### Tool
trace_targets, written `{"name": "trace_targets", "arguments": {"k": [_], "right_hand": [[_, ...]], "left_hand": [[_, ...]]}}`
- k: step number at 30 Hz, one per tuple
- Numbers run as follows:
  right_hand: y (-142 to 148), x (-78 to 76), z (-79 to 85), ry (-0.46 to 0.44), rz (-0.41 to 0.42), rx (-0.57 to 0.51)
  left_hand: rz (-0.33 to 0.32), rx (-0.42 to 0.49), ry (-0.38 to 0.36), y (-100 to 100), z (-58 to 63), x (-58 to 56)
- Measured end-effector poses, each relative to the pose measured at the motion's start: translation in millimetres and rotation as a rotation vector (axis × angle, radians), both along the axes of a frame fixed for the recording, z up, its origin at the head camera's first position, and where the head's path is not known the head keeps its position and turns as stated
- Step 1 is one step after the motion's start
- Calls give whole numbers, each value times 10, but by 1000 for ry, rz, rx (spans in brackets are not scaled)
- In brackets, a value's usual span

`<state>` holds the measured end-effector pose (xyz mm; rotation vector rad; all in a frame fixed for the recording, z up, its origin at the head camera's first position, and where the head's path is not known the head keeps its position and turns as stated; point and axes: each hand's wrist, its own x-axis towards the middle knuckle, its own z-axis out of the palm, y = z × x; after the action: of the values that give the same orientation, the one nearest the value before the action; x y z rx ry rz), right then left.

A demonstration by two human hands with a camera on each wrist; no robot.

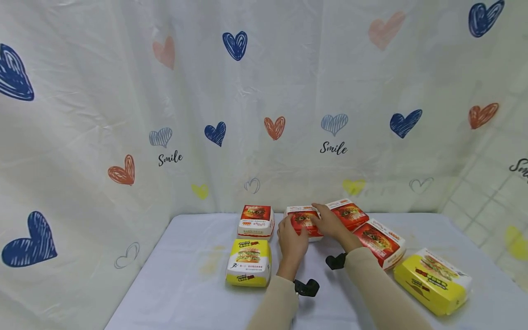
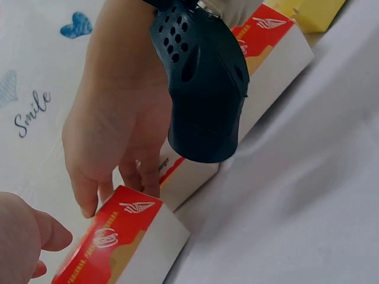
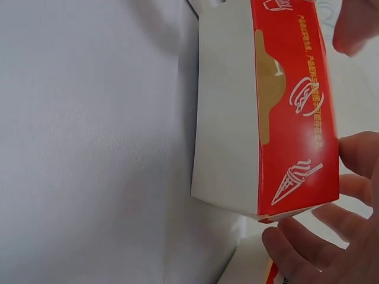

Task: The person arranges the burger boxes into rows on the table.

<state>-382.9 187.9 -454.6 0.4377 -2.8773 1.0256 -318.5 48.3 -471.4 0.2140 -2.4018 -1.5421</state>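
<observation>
We hold a shiny red-and-white card box [image 1: 304, 216] between our left hand [image 1: 292, 242] and right hand [image 1: 333, 225] near the surface's [image 1: 177, 284] back edge; the curtain [image 1: 288, 78] says "Smile".

Pale and smooth across the counter [image 1: 173, 284], with a faint yellowish patch [image 1: 212, 259] toward the left. Backed by a whitish, softly creased curtain [image 1: 280, 82], scattered with printed hearts [image 1: 235, 46] in navy, light blue, orange-red, pink and yellow, partly in bare outline. Lettered with "Smile" [image 1: 334, 148] in black script and crossed at right by faint grid lines [image 1: 492, 199].
</observation>
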Motion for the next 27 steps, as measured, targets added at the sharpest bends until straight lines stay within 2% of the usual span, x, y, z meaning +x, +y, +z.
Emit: {"name": "trace_targets", "arguments": {"k": [3,8,14,20,27], "right_hand": [[15,-17,-23,-6,-3,15],[40,-33,-45,-2,17,18],[53,-49,-50,42,61,42],[84,-36,-61,36,43,43],[73,48,-84,72,28,5]], "left_hand": [[13,20,-8,-8,-29,14],[17,40,26,-27,-69,12],[8,42,23,-49,-131,-29],[1,43,20,-37,-156,-58],[25,37,30,-35,-172,-70]]}}
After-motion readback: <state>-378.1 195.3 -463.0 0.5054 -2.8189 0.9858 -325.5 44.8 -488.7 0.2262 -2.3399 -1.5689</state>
